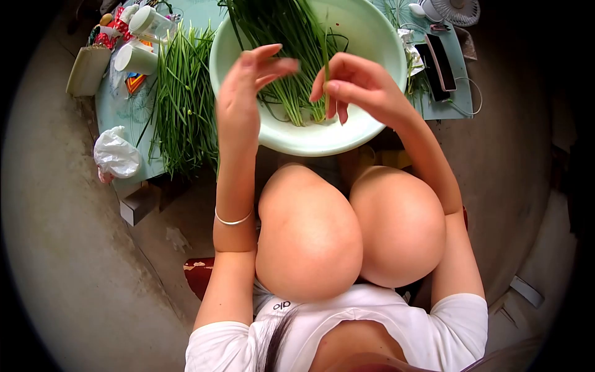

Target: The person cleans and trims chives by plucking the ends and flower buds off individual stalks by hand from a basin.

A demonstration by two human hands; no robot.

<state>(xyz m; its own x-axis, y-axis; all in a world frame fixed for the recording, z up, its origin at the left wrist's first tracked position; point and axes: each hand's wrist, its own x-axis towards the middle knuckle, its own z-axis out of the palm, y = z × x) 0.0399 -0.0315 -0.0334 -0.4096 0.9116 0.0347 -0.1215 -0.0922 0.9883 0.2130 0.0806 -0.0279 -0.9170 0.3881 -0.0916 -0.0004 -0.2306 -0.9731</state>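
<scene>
My right hand (356,87) is over the right part of a pale green basin (322,144), its thumb and index finger pinched on a thin green stalk (326,53) that stands upright. My left hand (248,77) is raised over the basin's left rim, fingers apart and slightly blurred, with nothing seen in them. Long green stalks (273,31) lie inside the basin, their pale ends toward me. Left of the basin, a large pile of similar stalks (186,105) rests on the table.
On the table (111,102) at the left are plastic cups (136,59) and a crumpled white bag (116,153). A phone (439,65) with a cable and a small fan (455,9) are at the right. My knees (310,235) are below the basin.
</scene>
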